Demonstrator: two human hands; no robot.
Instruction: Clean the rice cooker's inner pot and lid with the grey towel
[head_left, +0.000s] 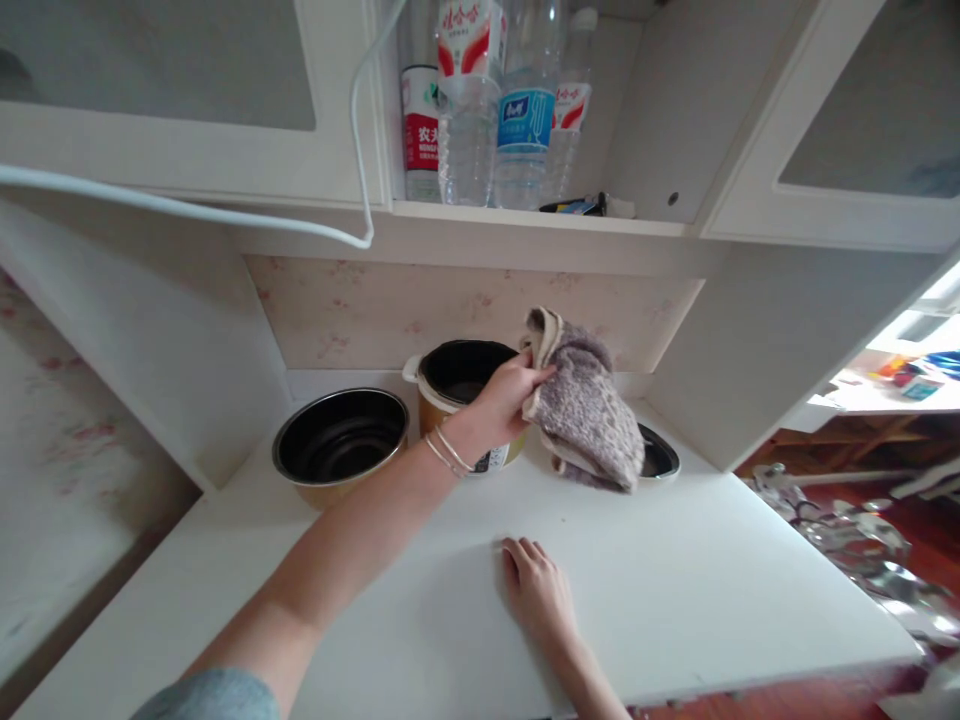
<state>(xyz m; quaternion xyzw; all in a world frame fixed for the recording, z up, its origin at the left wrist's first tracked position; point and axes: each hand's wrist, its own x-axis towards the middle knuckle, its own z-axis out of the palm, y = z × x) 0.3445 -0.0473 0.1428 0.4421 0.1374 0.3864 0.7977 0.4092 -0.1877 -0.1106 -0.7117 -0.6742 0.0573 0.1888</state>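
My left hand (504, 398) is raised over the white counter (712, 590) and grips a grey-brown knitted cloth (585, 410) by its upper edge. The cloth hangs down over a round lid or dish (661, 458) lying on the counter. Just behind my left hand stands a gold-coloured cooker body (459, 378) with a dark inside. A loose black inner pot (341, 443) sits to its left. My right hand (536, 590) rests palm down on the counter near the front, fingers flat and together, holding nothing.
An open shelf above holds several plastic water bottles (525, 110) and a small dark object (577, 205). Cupboard doors flank it, and a white cable (360, 150) hangs at the left. Shiny clutter (855, 550) lies beyond the counter's right edge.
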